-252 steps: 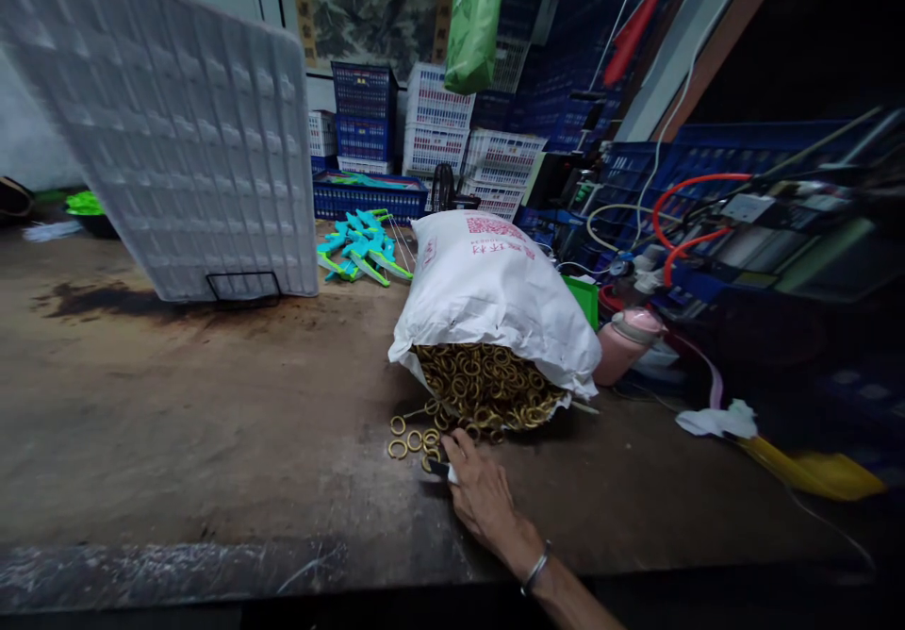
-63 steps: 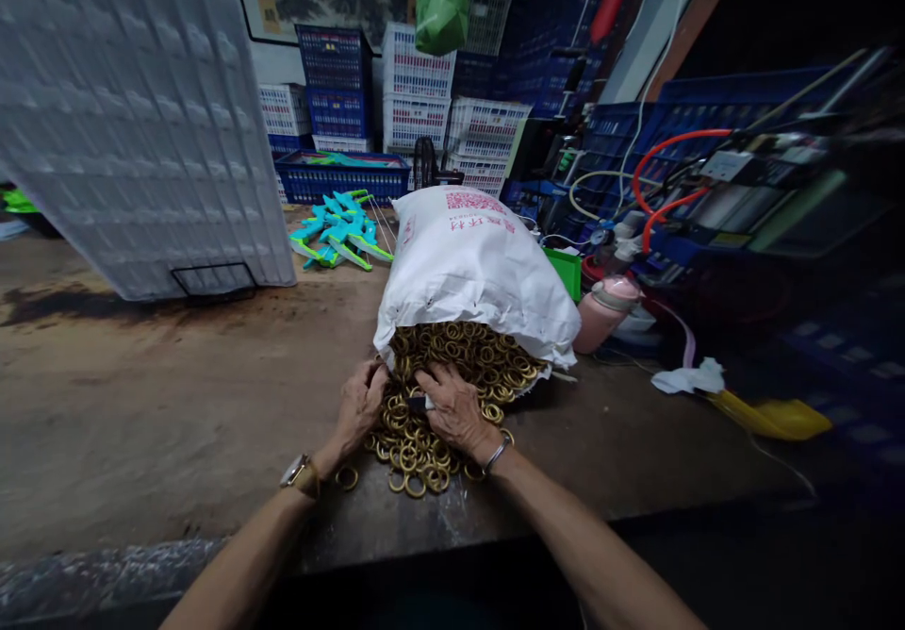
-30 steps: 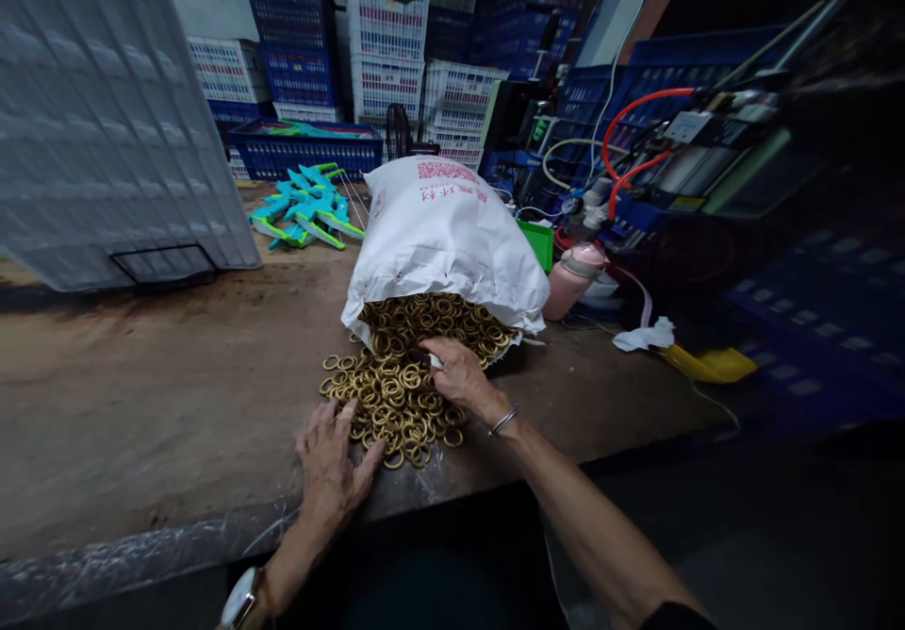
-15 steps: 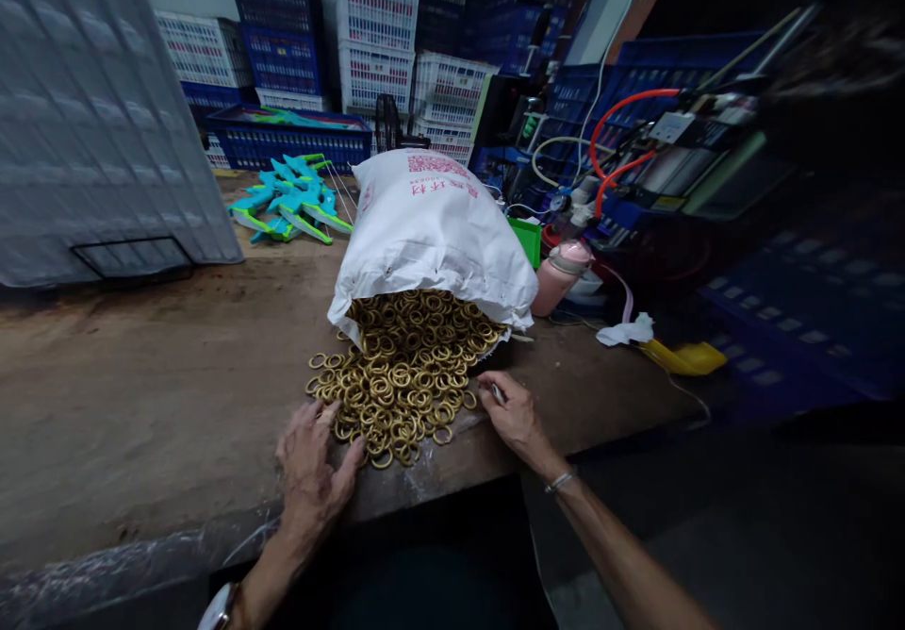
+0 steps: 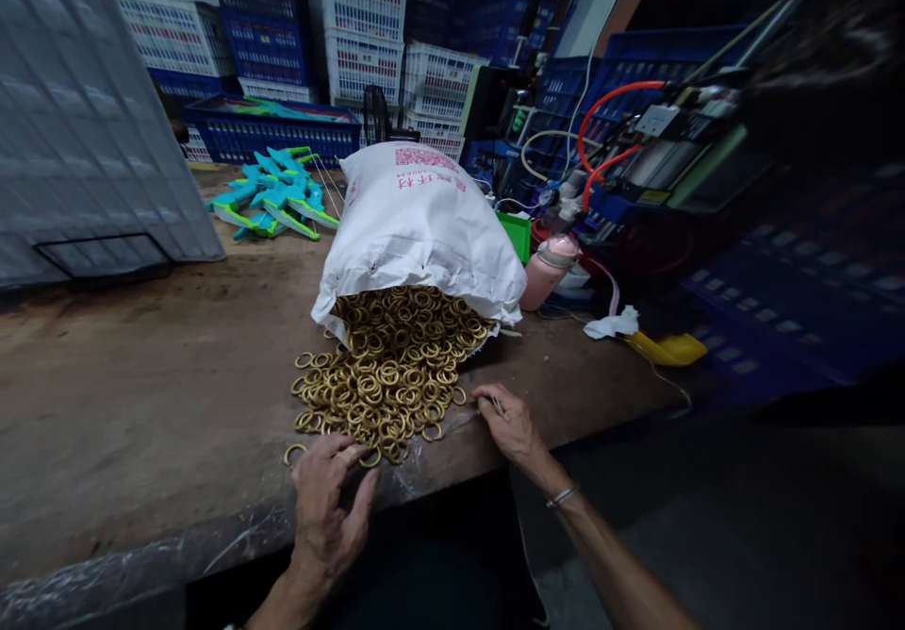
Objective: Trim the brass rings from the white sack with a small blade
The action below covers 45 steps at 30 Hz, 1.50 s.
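Note:
Many gold-coloured rings spill in a heap from the mouth of a white sack that lies on its side. My left hand is at the near left edge of the heap, thumb apart from the fingers, fingertips by the rings. One loose ring lies just left of those fingers. To the right of the heap, my right hand is closed with curled fingers. A small pale, thin thing shows at its fingers, too small to name.
On the wooden table, turquoise and green plastic toy bows lie behind left. A grey panel stands at far left. Right of the sack are a pink bottle and a machine with red hoses. Stacked crates fill the back.
My left hand has drawn back toward the table's near edge, and a loose ring now shows beside it. My right hand stays closed, slightly farther from the heap. The view has shifted a little.

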Available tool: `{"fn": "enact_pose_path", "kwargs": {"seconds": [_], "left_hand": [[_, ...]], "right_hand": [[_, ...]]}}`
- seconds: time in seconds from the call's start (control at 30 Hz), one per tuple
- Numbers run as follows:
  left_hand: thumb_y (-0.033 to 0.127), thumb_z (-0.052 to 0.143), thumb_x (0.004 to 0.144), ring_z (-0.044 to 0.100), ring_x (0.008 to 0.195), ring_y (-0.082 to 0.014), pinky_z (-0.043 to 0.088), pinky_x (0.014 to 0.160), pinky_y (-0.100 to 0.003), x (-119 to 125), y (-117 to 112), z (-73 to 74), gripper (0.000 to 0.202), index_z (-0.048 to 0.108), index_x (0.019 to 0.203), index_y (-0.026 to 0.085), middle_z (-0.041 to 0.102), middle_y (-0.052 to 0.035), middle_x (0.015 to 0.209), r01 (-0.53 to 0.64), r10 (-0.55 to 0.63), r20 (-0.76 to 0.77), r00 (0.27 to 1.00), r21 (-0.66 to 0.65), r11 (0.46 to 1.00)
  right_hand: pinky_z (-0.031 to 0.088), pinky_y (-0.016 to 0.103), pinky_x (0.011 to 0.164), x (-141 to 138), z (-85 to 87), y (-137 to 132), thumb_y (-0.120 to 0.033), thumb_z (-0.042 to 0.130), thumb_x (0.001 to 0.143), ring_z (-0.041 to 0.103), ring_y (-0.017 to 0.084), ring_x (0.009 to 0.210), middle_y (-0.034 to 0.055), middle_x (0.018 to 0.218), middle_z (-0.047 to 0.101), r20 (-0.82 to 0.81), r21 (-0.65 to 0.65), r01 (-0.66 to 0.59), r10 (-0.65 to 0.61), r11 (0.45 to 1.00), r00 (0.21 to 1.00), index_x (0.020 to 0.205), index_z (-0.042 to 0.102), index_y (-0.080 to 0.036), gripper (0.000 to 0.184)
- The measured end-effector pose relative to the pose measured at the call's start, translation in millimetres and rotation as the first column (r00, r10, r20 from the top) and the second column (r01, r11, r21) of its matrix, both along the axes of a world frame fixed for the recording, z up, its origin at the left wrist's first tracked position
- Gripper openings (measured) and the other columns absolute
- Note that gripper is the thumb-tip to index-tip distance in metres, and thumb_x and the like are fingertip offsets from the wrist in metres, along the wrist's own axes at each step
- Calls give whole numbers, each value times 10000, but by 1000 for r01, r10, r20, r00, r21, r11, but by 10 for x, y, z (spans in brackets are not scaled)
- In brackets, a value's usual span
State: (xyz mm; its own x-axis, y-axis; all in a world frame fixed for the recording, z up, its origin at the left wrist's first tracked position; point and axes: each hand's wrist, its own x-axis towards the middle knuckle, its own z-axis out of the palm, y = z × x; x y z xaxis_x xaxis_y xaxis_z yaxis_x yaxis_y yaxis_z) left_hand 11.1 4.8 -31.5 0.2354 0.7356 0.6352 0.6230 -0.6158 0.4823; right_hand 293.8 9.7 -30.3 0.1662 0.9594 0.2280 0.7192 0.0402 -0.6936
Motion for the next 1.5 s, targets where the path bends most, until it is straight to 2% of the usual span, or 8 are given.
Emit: {"fn": "enact_pose_path", "kwargs": {"seconds": [0.17,0.33,0.6,0.73,0.9,1.03,1.3,1.5], "left_hand": [[186,588,761,537,959,-249,398,841,-433,-112,42,-43,242,550,999,210,579,-76,977,-17,16,-18,1000,-7,1000],[186,586,764,537,944,-247,405,830,-432,-135,54,-25,212,560,972,211,577,-76,972,-47,47,3,999,-4,999],[174,573,769,538,940,-240,405,823,-428,-200,104,-3,173,565,941,195,579,-76,953,-106,106,11,994,-4,994],[165,581,764,543,929,-229,404,837,-426,-247,121,-1,191,564,953,191,585,-70,943,-119,119,21,993,-9,993],[156,573,769,547,929,-219,408,835,-409,-250,80,5,177,561,941,196,590,-61,946,-112,114,35,993,-49,993],[153,563,776,546,927,-220,410,827,-408,-237,50,-1,173,559,943,195,591,-65,947,-105,107,43,993,-48,993],[135,561,769,559,931,-226,436,832,-413,-173,15,84,202,569,960,198,609,-66,936,-67,69,94,993,-25,997],[115,540,779,610,867,-192,500,794,-344,-31,-49,128,252,542,1020,188,643,-62,898,77,-65,183,981,-56,995]], "right_hand": [[417,259,713,-10,44,-107,-180,490,779,553,160,787,33,848,596,145,-57,-64,72,996,987,893,596,-202,157],[371,236,614,-138,123,-235,-79,447,746,509,146,686,16,756,531,325,-134,-95,135,986,936,770,564,-202,171],[376,237,668,-710,229,-607,-26,418,675,517,138,723,2,799,557,163,-269,-418,468,868,868,855,545,-219,293],[387,228,671,-925,275,-608,-45,424,722,531,134,733,-1,803,575,63,-219,-532,556,818,829,884,565,-224,280],[394,240,628,-959,198,-418,-29,425,707,521,146,693,11,752,558,53,-115,-378,386,919,921,813,553,-210,246],[422,278,721,-1028,129,-298,-43,463,690,539,185,839,57,924,573,69,-38,-201,203,979,977,994,502,-204,346],[381,254,627,-1179,149,-199,-52,456,695,542,179,766,39,899,567,225,-183,-121,162,976,961,934,528,-226,305],[376,228,601,-1056,166,-58,-156,469,767,512,140,659,2,728,555,-34,-155,-176,173,972,984,797,520,-212,81]]}}
